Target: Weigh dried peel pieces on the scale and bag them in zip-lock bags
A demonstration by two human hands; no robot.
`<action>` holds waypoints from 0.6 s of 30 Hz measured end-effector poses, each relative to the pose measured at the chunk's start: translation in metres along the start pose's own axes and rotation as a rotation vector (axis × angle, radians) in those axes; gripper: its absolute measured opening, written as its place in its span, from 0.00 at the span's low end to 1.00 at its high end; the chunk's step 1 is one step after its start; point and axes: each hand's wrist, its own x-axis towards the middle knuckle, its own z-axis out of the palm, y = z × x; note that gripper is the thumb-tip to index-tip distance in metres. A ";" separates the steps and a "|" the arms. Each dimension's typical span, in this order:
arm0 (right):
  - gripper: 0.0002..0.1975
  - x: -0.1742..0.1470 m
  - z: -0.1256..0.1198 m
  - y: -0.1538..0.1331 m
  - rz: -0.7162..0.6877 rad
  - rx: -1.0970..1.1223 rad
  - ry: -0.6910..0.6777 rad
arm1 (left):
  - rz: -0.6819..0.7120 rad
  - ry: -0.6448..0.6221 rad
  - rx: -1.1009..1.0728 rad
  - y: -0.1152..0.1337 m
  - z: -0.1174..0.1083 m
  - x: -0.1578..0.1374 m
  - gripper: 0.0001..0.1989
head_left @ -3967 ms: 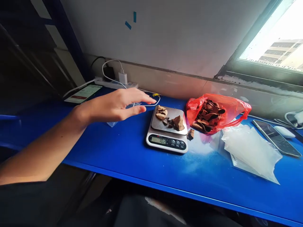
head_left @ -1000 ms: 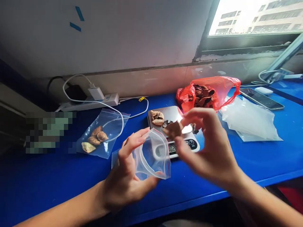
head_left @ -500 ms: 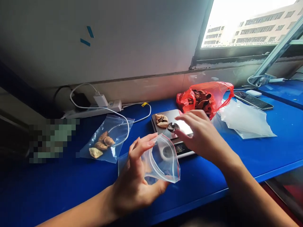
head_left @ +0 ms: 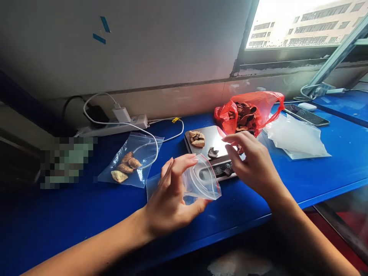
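My left hand [head_left: 172, 195] is curled around a clear zip bag [head_left: 201, 180], keeping its mouth spread toward the scale. Over the right side of a kitchen scale [head_left: 201, 134] hovers my right hand [head_left: 253, 165], thumb and fingers apart with nothing visible between them. A pale brown dried husk [head_left: 197, 138] lies on the metal plate. Near it is a small dark curled piece [head_left: 212, 152], and another dark piece [head_left: 227, 171] rests by the display, close under my right thumb. The digits on the display are too small to read surely.
A red plastic bag [head_left: 224, 113] of dark brown dried shells stands behind the scale. Flat clear bags [head_left: 299, 134] and a phone [head_left: 307, 115] lie right. On the left are a zip bag [head_left: 140, 143] with several brown pieces on it, a white cable [head_left: 156, 147] and a power strip [head_left: 138, 122].
My right hand has drawn back to the right from the dark piece on the plate, its fingers now clear of it. The second dark piece by the display has come into view.
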 end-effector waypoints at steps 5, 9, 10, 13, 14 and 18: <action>0.03 -0.016 -0.013 0.002 0.116 0.043 0.143 | 0.010 -0.033 0.001 0.000 0.000 -0.001 0.40; 0.05 -0.029 -0.016 0.000 0.007 0.105 -0.286 | 0.006 -0.061 0.027 0.001 -0.001 0.000 0.40; 0.05 -0.031 -0.015 0.000 -0.010 0.106 -0.365 | 0.004 -0.062 0.032 0.001 -0.001 0.000 0.40; 0.07 -0.032 -0.012 0.004 -0.050 0.117 -0.458 | 0.009 -0.057 0.037 0.000 -0.001 0.001 0.40; 0.07 -0.032 -0.012 0.005 -0.062 0.118 -0.443 | 0.011 -0.055 0.038 0.000 -0.001 0.002 0.39; 0.08 -0.030 -0.017 0.001 -0.115 0.193 -0.240 | 0.021 -0.060 0.045 0.000 -0.002 0.002 0.41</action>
